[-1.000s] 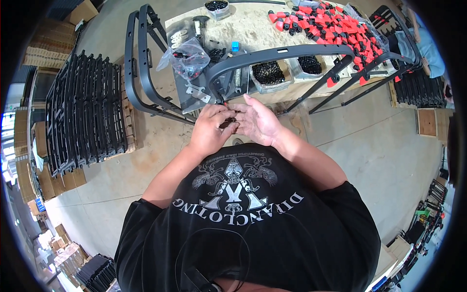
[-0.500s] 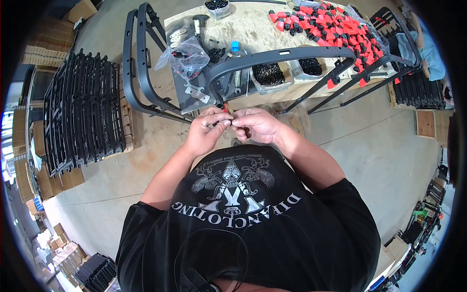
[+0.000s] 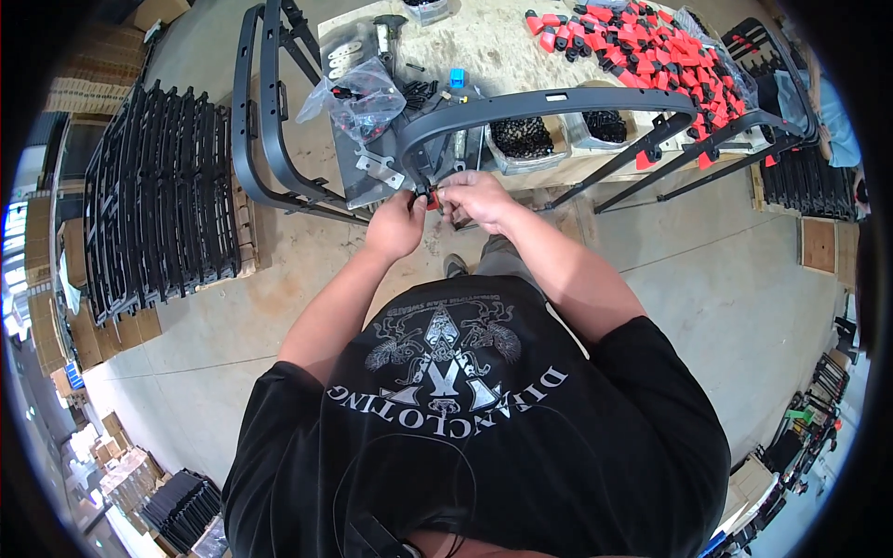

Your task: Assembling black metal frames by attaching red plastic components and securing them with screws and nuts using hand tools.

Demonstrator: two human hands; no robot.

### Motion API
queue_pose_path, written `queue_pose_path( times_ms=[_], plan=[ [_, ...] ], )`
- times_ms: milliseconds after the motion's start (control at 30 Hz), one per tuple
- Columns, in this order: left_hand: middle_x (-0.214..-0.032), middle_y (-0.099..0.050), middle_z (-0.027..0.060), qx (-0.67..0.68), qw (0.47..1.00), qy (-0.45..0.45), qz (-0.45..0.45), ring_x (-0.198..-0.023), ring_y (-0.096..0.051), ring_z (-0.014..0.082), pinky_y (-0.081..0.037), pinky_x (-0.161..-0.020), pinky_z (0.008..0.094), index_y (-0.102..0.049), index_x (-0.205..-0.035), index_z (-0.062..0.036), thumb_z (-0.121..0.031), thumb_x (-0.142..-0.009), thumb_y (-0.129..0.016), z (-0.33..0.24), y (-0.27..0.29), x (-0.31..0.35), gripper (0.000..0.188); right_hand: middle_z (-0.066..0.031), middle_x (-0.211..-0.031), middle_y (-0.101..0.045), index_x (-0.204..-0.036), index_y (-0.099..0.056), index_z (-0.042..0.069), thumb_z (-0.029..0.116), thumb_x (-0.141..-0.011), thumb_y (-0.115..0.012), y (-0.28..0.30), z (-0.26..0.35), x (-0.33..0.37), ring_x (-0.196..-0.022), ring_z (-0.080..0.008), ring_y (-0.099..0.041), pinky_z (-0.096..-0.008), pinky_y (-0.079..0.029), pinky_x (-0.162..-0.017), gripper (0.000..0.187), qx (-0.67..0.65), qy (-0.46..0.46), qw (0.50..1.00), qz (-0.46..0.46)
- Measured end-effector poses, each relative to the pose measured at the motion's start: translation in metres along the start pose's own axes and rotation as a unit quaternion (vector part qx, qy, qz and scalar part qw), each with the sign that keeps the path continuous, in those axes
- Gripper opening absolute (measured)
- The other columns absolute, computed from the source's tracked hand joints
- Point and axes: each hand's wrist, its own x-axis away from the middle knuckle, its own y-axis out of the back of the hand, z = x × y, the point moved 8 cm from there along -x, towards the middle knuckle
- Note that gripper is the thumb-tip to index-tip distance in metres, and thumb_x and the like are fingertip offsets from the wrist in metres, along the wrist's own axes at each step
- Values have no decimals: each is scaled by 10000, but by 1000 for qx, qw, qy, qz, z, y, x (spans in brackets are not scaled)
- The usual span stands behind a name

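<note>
A curved black metal frame reaches over the near edge of the workbench, its near-left end coming down to my hands. At that end sits a small red and black piece. My left hand is closed with thumb and fingers around the frame end and this piece, on its left side. My right hand meets the piece from the right, fingers bent and pinched together. Whatever small thing lies between the right fingertips is hidden.
The workbench bears a pile of red and black pieces, bins of small black parts, a plastic bag, a wrench and a hammer. Black frames stand stacked at left. Another person's sleeve shows at far right.
My hands were together just below the frame end, fingertips touching. Both have moved forward; the left now grips at the frame end, the right lies against the red piece's right side.
</note>
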Motion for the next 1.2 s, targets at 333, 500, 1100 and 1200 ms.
queue_pose_path(
  times_ms=[333, 500, 1100, 1200],
  plan=[
    [-1026, -686, 283, -149, 985, 4, 88, -991, -649, 458, -497, -888, 537, -631, -1030, 14, -295, -1043, -446, -6, -7, -14, 361, -121, -846, -694, -1086, -653, -79, 42, -916, -672, -7, 9, -20, -669, -186, -670, -316, -568, -582, 209, 94, 64, 993, 28],
    [-1050, -687, 274, -148, 985, 2, 91, -1005, -648, 453, -500, -904, 529, -638, -1039, 17, -302, -1044, -445, -6, -6, -13, 373, -71, -873, -706, -1116, -678, -44, 99, -910, -733, -3, 32, -17, -721, -122, -649, -299, -549, -631, 256, 336, 248, 909, 16],
    [-1090, -687, 273, -166, 978, 17, 124, -1041, -652, 436, -507, -930, 509, -639, -1065, 18, -308, -1051, -420, -9, -6, -15, 393, -42, -705, -644, -871, -715, 3, 306, -951, -703, 2, 7, -32, -590, -122, -594, -292, -465, -498, 314, 211, 46, 976, 29],
    [-1092, -687, 271, -168, 980, -21, 107, -1044, -651, 435, -506, -934, 509, -638, -1062, 20, -305, -1050, -422, -5, -8, -16, 390, -60, -684, -627, -837, -705, 6, 368, -983, -627, 1, 5, -35, -565, -126, -574, -324, -437, -477, 398, 260, 18, 966, 4]
  ],
)
